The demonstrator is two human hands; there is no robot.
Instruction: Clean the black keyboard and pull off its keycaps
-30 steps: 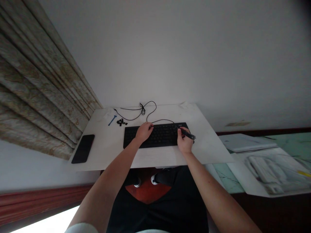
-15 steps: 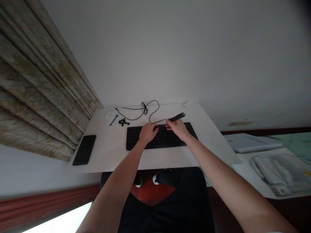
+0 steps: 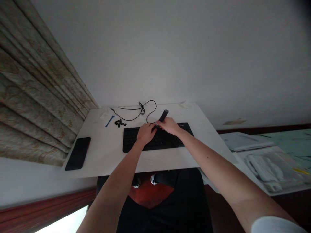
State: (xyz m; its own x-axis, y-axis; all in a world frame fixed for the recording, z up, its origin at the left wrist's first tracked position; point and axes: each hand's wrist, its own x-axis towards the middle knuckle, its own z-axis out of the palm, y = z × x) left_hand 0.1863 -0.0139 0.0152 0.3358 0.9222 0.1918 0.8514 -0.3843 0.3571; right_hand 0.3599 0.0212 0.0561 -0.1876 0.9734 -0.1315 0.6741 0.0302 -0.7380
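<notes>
A black keyboard (image 3: 167, 141) lies on the white table in front of me. My left hand (image 3: 145, 133) is on the keyboard left of its middle, with fingers bent over the back edge and the thumb toward the right. My right hand (image 3: 169, 125) is closed around a black brush (image 3: 164, 115), its bristly end pointing up and away. The brush's lower end is close to the left fingertips, over the keyboard's back rows. What lies between the fingertips there is too small to make out.
Small black keycaps (image 3: 120, 123) lie in a pile left of the keyboard, beside a blue tool (image 3: 110, 121). A bundled black cable (image 3: 142, 109) runs behind. A phone (image 3: 78, 153) lies at the left edge. Right of the table (image 3: 155, 160) is a clear plastic package (image 3: 269, 171).
My right hand has moved left toward my left hand. The brush has swung from pointing right to a steeper angle. My left hand stays on the keyboard; the view has shifted slightly.
</notes>
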